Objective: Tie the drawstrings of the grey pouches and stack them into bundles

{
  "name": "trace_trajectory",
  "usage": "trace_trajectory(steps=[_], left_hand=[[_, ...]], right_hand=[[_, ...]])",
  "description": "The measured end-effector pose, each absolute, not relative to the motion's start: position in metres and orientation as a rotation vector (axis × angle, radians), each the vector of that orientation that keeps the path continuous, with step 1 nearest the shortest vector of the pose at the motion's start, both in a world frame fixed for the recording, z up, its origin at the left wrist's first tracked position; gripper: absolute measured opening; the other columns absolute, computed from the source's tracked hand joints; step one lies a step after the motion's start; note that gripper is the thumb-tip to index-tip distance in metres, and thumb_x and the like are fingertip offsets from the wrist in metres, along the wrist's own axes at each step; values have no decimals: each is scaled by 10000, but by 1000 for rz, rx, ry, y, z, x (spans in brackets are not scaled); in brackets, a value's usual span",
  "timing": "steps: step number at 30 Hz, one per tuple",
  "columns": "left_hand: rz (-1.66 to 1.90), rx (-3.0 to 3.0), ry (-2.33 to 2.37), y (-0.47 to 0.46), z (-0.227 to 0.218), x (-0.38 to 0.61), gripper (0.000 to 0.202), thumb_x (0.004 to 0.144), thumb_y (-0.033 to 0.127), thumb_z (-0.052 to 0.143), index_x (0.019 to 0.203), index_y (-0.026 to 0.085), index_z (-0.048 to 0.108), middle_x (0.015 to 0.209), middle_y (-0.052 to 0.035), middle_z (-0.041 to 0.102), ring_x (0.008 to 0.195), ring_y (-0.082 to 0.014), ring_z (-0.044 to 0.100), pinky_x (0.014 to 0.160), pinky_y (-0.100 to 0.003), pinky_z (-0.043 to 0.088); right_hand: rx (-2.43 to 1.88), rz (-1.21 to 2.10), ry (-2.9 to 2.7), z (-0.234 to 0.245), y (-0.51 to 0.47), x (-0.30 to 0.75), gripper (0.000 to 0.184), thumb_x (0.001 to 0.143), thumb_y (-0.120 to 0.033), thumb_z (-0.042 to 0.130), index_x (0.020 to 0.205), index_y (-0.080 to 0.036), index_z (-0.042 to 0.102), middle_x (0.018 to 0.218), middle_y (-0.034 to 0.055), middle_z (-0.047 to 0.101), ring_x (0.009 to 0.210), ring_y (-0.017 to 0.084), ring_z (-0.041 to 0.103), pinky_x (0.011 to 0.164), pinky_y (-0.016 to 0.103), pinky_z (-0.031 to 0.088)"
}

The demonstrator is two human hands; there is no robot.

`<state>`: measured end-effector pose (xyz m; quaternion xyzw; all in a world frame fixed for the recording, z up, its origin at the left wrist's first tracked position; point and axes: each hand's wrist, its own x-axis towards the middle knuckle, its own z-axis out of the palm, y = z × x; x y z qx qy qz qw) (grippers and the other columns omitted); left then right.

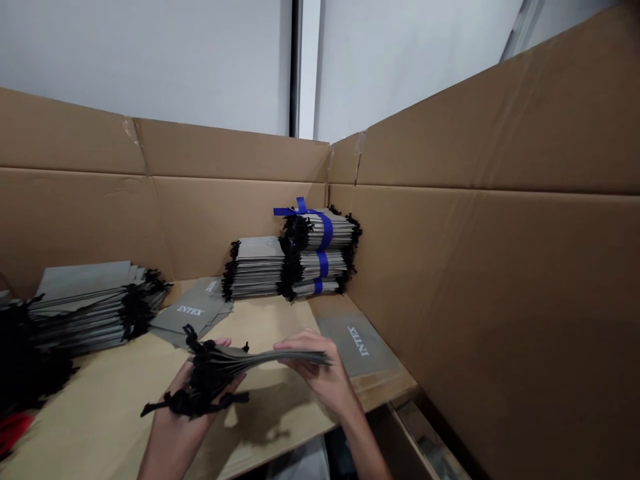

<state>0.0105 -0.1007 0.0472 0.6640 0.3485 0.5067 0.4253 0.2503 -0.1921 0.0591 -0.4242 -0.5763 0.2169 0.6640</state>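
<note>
The left hand (177, 383) seems cupped palm-up, the right hand (326, 380) pinching.

White "INTEX" on left grey sheet (175, 323) and right grey sheet (366, 363)

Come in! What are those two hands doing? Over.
Left hand gripping grey bundle by its black-corded end. Right hand gripping the other end. Bundle held above tan surface. INTEX-printed pouch beyond right hand.

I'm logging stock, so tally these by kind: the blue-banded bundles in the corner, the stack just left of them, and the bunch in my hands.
Blue-banded bundles: 3
Stack with no band visible: 1
Held bunch: 1
Total: 5
</note>
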Motion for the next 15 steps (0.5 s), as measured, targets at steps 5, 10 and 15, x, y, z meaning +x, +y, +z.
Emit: trace_trajectory(steps=[5, 10, 15], left_hand=[[1290, 1719, 898, -99, 42, 11, 496, 814, 527, 918, 1233, 270, 851, 1329, -71, 882, 1199, -374, 852, 1039, -472, 724], [1303, 1944, 970, -90, 34, 9, 503, 775, 524, 926, 1201, 262, 870, 1280, -88, 891, 1226, -388, 834, 1162, -510, 646], [1172, 1768, 994, -93, 26, 0, 544, 700, 664, 964, 996, 215, 885, 1110, -133, 923, 1049, -413, 881, 1011, -483, 722]], right_hand=[[-950, 528, -1301, 58, -193, 254, 211, 972, -473, 912, 1085, -298, 943, 1019, 66, 874, 963, 244, 773, 884, 332, 599], [-1001, 621, -1196, 47, -187, 253, 326, 878, -533, 970, 965, -224, 913, 976, 78, 858, 920, 246, 790, 834, 320, 636], [-968, 820, -1017, 37, -183, 241, 535, 763, -671, 997, 1008, -214, 863, 1089, 99, 894, 1088, 315, 841, 1001, 410, 686]])
